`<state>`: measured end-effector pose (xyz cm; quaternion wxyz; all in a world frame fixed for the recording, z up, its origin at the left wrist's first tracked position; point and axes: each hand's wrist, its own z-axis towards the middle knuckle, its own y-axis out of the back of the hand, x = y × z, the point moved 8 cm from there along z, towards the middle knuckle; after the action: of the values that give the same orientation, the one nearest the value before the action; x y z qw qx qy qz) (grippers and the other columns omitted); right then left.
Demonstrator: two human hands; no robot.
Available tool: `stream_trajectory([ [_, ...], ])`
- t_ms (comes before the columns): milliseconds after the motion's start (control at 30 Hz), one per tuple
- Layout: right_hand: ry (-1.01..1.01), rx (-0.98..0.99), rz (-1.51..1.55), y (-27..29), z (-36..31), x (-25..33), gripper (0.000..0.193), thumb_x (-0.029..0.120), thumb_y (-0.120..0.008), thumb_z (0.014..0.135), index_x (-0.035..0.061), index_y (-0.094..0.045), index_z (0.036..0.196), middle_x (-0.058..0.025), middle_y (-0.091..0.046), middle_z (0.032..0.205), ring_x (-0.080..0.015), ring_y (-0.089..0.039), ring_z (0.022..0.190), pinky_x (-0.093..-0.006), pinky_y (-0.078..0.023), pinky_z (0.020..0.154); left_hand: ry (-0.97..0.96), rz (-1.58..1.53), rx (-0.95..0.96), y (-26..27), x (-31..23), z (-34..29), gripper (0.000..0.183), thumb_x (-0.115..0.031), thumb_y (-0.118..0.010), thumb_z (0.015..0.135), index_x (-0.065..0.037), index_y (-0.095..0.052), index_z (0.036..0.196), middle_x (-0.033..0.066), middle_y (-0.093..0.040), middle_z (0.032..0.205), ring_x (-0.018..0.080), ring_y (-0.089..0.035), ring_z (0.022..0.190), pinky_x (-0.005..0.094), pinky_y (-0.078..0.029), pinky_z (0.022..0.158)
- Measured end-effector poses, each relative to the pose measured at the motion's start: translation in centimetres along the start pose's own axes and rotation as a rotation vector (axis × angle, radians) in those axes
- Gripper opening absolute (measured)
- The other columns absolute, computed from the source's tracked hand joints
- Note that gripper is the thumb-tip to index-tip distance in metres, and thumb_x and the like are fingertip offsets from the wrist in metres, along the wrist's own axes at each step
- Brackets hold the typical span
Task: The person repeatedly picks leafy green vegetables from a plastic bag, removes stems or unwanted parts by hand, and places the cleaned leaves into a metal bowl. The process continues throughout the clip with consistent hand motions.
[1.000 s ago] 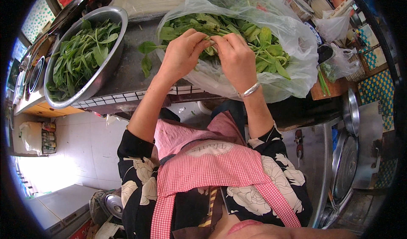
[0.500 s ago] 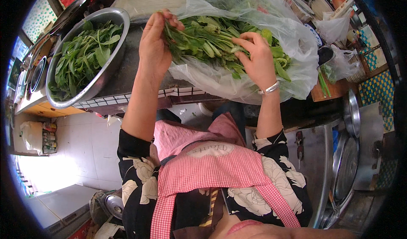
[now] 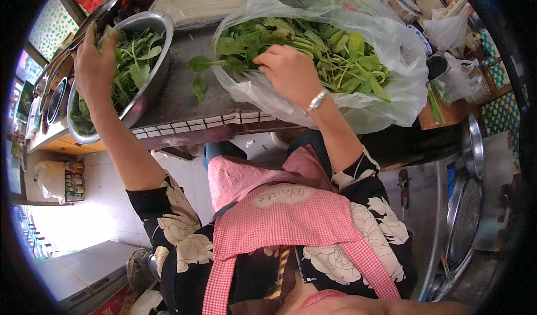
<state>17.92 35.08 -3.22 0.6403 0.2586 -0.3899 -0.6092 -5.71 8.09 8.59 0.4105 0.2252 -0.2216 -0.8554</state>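
My left hand [image 3: 96, 66] is over the left side of a metal bowl [image 3: 163, 46] heaped with picked leafy greens [image 3: 139, 63]. A blurred bit of green shows between its curled thumb and fingers. My right hand [image 3: 291, 73], a silver bracelet at its wrist, is at the near left part of a pile of leafy greens [image 3: 352, 55] in an open clear plastic bag [image 3: 403, 91]. Its fingers are closed at a leafy sprig [image 3: 235, 63]; the palm hides part of the grip. Some leaves stick out over the bag's left edge onto the dark counter.
A plastic-wrapped pale package [image 3: 198, 5] lies behind the bowl and bag. The dark counter [image 3: 179, 83] has a white-tiled front edge. At the right stand a wooden board [image 3: 439, 111] with green stalks, a small plastic bag [image 3: 458, 83] and a metal basin [image 3: 474, 147].
My left hand has moved from the bag to over the bowl. My right hand has shifted left across the greens. Several leaves now stick out at the bag's left edge.
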Motion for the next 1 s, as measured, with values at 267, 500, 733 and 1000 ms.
stream_trajectory([
  [267,-0.057,0.207,-0.176,-6.4,3.0,1.7,0.022,0.025,-0.075,0.089,0.0061,-0.073,0.100,-0.0098,-0.065,0.093,-0.0321,-0.070,0.090,-0.0459,-0.057,0.078,-0.273,-0.350,-0.007,-1.2,-8.8,-6.9,0.042,-0.022,-0.078,0.090,-0.012,-0.071,0.129,0.0139,-0.071,0.123,0.0336,-0.068,0.114,0.0430,-0.055,0.095],
  [500,-0.362,-0.165,0.520,-0.1,2.4,-4.8,0.025,0.025,-0.076,0.091,0.0007,-0.073,0.095,-0.0148,-0.075,0.094,-0.0266,-0.073,0.077,-0.0391,-0.055,0.066,-0.114,-0.980,0.332,-3.9,-15.1,-12.7,0.025,-0.003,-0.076,0.089,-0.006,-0.075,0.114,0.0095,-0.075,0.102,0.0174,-0.071,0.078,0.0281,-0.054,0.063],
  [733,-0.571,-0.238,1.060,1.4,-0.5,-7.0,0.020,0.020,-0.067,0.103,0.0009,-0.070,0.107,-0.0048,-0.075,0.095,-0.0096,-0.069,0.079,-0.0244,-0.053,0.065,-0.346,-0.785,0.114,-3.1,-18.8,-13.8,0.024,-0.007,-0.083,0.077,-0.009,-0.076,0.100,0.0063,-0.075,0.105,0.0292,-0.067,0.105,0.0386,-0.054,0.088],
  [1000,-0.433,-0.210,1.245,2.7,-0.6,-4.9,0.018,0.018,-0.066,0.104,0.0016,-0.071,0.107,-0.0042,-0.074,0.095,-0.0104,-0.070,0.080,-0.0232,-0.054,0.067,-0.331,-0.861,0.211,-3.7,-22.1,-14.4,0.036,-0.010,-0.082,0.081,-0.010,-0.074,0.117,0.0059,-0.076,0.106,0.0296,-0.069,0.105,0.0410,-0.054,0.087],
])
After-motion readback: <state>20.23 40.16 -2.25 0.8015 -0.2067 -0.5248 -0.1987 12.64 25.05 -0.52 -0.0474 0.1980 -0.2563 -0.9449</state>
